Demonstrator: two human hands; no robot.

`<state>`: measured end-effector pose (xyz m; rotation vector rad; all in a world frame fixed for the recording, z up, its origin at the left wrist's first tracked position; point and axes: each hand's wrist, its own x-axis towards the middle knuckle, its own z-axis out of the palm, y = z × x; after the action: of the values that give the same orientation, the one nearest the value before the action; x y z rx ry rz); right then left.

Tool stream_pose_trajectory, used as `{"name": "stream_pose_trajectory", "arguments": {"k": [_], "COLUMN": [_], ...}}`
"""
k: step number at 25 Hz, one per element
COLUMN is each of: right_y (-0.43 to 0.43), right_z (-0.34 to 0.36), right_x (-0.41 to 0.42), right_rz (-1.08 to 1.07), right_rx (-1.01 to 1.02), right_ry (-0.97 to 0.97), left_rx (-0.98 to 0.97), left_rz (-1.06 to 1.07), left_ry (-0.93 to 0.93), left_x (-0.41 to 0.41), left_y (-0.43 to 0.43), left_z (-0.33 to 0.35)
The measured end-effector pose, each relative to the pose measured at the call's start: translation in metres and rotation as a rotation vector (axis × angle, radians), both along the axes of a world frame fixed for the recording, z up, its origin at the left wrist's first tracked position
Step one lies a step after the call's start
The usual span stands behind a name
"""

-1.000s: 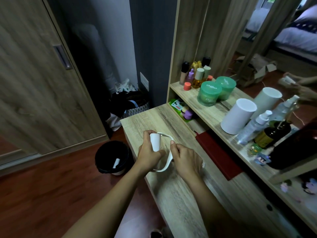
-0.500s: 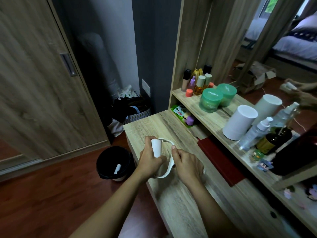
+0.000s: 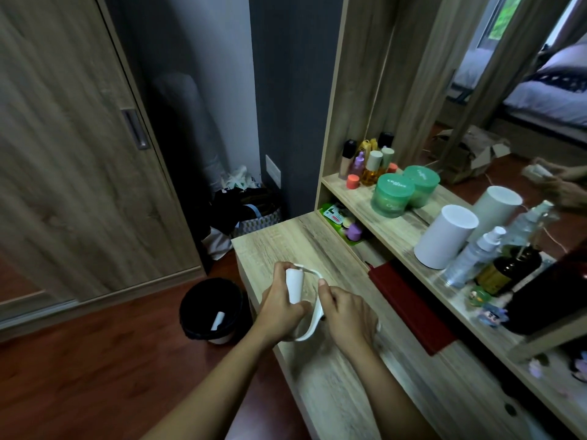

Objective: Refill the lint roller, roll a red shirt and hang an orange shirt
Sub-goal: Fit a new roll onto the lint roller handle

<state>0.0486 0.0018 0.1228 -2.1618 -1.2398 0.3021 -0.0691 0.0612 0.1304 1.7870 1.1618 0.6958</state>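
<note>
Over the near corner of the wooden dresser top (image 3: 305, 242), both hands hold a white lint roller. My left hand (image 3: 279, 306) grips the white paper roll (image 3: 294, 285), which stands nearly upright on the roller's spindle. My right hand (image 3: 346, 315) grips the curved white handle (image 3: 313, 322), its thumb pointing up along it. The handle's lower end is hidden in my right palm. No red or orange shirt is in view.
A black waste bin (image 3: 211, 309) with a used white core in it stands on the floor to the left. A dark red book (image 3: 409, 309) lies under the shelf. Jars, bottles and a white cylinder (image 3: 444, 239) crowd the shelf by the mirror. A wardrobe door stands at left.
The hands and roller have stayed nearly in place. My head has tilted a little, so the scene sits slightly lower in view.
</note>
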Motion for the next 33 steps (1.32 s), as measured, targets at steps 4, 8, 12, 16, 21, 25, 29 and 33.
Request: {"name": "stream_pose_trajectory", "arguments": {"k": [4, 8, 12, 16, 21, 25, 29, 33], "right_y": [0.0, 0.0, -0.002, 0.0, 0.001, 0.002, -0.001, -0.001], "right_z": [-0.002, 0.0, -0.002, -0.003, -0.006, -0.005, -0.007, -0.007], "right_x": [0.003, 0.007, 0.008, 0.009, 0.01, 0.011, 0.013, 0.011], "right_rz": [-0.038, 0.092, 0.183, 0.217, 0.228, 0.238, 0.237, 0.236], "right_rx": [0.043, 0.105, 0.138, 0.143, 0.131, 0.117, 0.146, 0.194], "right_ry": [0.05, -0.043, -0.075, -0.019, 0.089, 0.035, 0.01, 0.1], "left_rx": [0.015, 0.062, 0.171, 0.277, 0.366, 0.326, 0.323, 0.416], "left_rz": [-0.001, 0.052, -0.039, -0.109, -0.154, -0.15, -0.147, -0.158], "left_ry": [0.023, 0.107, 0.208, 0.263, 0.272, 0.217, 0.225, 0.292], "left_x": [0.003, 0.005, 0.004, 0.003, 0.001, -0.001, 0.001, 0.002], "left_y": [0.004, 0.01, 0.013, 0.015, 0.016, 0.017, 0.017, 0.018], "left_z": [0.006, 0.01, 0.014, 0.021, 0.025, 0.026, 0.024, 0.024]}}
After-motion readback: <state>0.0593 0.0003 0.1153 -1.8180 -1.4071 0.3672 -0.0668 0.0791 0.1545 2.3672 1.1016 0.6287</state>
